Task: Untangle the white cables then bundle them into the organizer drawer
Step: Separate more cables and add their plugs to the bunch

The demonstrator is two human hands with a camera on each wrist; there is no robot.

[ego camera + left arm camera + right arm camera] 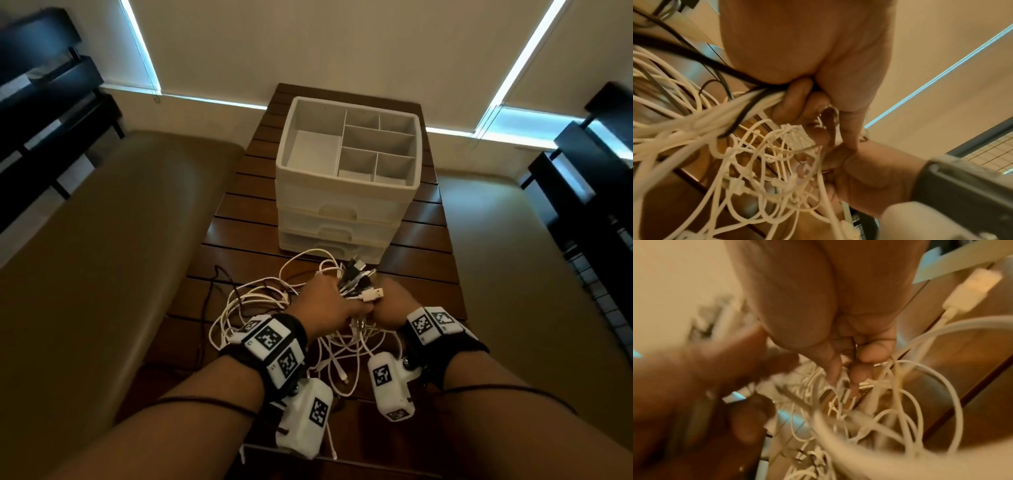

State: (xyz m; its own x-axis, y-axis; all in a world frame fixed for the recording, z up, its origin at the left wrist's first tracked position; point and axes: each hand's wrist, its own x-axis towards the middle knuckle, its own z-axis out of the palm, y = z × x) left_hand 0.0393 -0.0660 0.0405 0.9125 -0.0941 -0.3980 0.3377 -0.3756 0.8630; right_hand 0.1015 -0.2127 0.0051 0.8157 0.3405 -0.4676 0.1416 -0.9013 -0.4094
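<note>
A tangle of white cables (260,305) lies on the dark slatted wooden table (428,240), in front of the white organizer (349,183). The organizer's three drawers (337,210) are closed, and its compartmented top tray holds nothing. My left hand (337,301) grips a bunch of white cables (715,123) together with a black cable (694,54); several plug ends (363,284) stick out past its fingers. My right hand (387,303) sits right beside it, fingers (855,363) curled into the white loops (916,410). A white USB plug (974,287) lies loose.
Tan cushioned benches (120,257) flank the narrow table on both sides. Dark shelving (44,102) stands at the far left and far right. A thin dark wire (209,291) trails off the table's left edge. Cable loops hang over the near edge between my wrists.
</note>
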